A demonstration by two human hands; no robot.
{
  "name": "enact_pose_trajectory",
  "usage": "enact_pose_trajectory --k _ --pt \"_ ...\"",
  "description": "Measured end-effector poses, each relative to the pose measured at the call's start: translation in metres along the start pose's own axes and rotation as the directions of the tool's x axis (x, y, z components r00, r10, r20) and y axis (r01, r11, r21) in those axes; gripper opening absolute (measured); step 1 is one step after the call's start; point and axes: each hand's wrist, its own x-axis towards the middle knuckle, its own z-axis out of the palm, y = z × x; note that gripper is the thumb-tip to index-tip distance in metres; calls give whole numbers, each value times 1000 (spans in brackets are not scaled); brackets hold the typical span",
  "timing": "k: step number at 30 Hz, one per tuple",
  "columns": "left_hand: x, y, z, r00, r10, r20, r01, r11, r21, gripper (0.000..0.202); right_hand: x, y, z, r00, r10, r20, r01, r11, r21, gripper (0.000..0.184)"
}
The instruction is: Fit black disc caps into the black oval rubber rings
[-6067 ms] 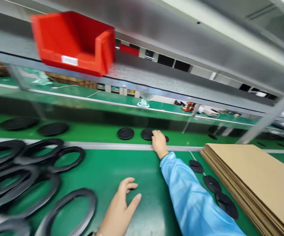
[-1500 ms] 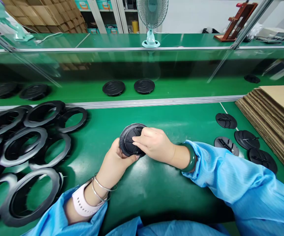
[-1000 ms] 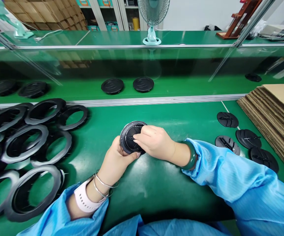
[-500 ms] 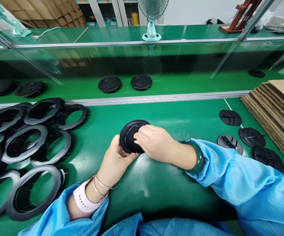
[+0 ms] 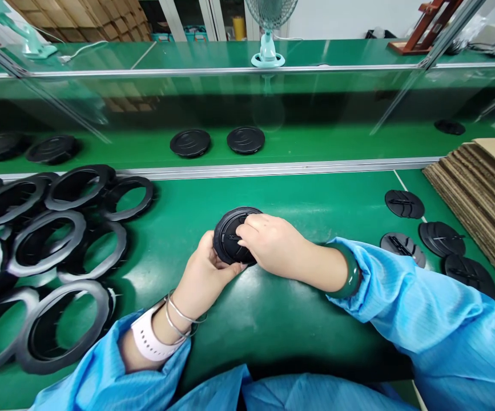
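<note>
A round black plastic cap-like part [image 5: 229,235] with ridged rings and raised lettering is held over the green table. My left hand [image 5: 208,273] grips its lower left rim, thumb along the near edge and fingers curled under it. On the face's right side, my right hand [image 5: 268,242] has its fingers bent and pinched together; what lies beneath those fingertips is hidden. Several black rings [image 5: 48,242] lie piled to the left of my left hand. Flat black discs [image 5: 442,238] with a raised bar lie on the right, beyond my right forearm.
Finished-looking round black parts [image 5: 190,142] lie on the green strip behind a metal rail [image 5: 273,170]. Stacked cardboard sheets [image 5: 478,194] stand at the right. A fan [image 5: 268,57] stands behind the clear panel, with a wooden stand [image 5: 422,31] farther right.
Both hands still hold the black part in nearly the same pose. The view has shifted slightly; my right fingers sit a little differently on its face.
</note>
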Motion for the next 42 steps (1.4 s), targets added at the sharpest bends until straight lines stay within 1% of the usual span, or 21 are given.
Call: enact_pose_trajectory --k 4,7,10,13,15,17,18,19,20,21,22,23,24,26,29,34,37,38,39,40,42 --pt "2 -2 1 1000 3 0 -3 1000 -2 59 0 -4 -1 999 34 3 -34 999 -3 10" --pt "2 -3 1 1000 20 -8 -20 1000 -3 57 -1 -11 0 998 66 17 -65 997 -48 26" --pt "1 -3 1 999 22 -31 -22 1000 2 59 -1 -16 3 993 94 71 -86 990 -110 39" --pt "1 -2 2 1000 -1 -28 0 999 -45 63 0 -18 5 990 105 91 -94 988 -120 36" --pt "3 -3 2 999 -8 -34 5 995 -103 67 0 -15 5 998 62 15 -61 993 -99 32" --pt "7 -4 3 997 6 -78 -19 985 -171 71 0 -10 3 989 64 -133 -69 997 -37 34" --pt "8 -5 3 994 17 -107 -39 978 -204 73 0 -6 3 971 115 -209 -112 993 23 38" --pt "10 -6 3 992 26 -127 -55 971 -232 76 1 -3 3 945 200 -260 -177 978 109 43" --pt "11 -7 3 990 29 -136 -62 967 -249 79 2 1 5 914 307 -267 -254 943 217 46" --pt "11 -8 2 991 29 -129 -61 966 -250 81 3 6 7 883 413 -224 -329 884 333 47" --pt "11 -9 2 993 31 -110 -56 971 -231 83 4 9 9 858 491 -148 -388 811 438 42" --pt "10 -10 0 996 39 -86 -55 979 -195 85 6 13 12 842 536 -67 -428 738 522 35" --pt "8 -10 -1 996 54 -64 -63 986 -152 86 7 15 15 833 553 0 -449 676 584 27" --pt "5 -10 -4 995 92 -30 -94 993 -68 84 9 17 19 830 556 51 -444 602 663 14" --pt "3 -10 -8 994 110 -18 -110 994 23 70 10 14 20 824 566 34 -417 564 713 8" --pt "4 -11 -9 994 105 -31 -101 990 97 62 10 6 22 793 607 -43 -386 557 736 21" --pt "4 -9 -8 995 90 -32 -86 990 114 61 10 9 22 764 646 -7 -440 528 726 20" --pt "4 -8 -8 996 82 -34 -77 990 118 60 10 11 20 768 639 45 -457 497 737 17" --pt "4 -6 -8 996 80 -40 -74 990 122 59 10 14 18 791 601 117 -457 453 765 16" --pt "4 -5 -8 996 80 -42 -74 989 125 58 10 17 16 827 525 199 -446 398 802 18" --pt "4 -2 -8 996 79 -41 -73 989 131 57 10 23 10 889 330 316 -417 300 858 35"
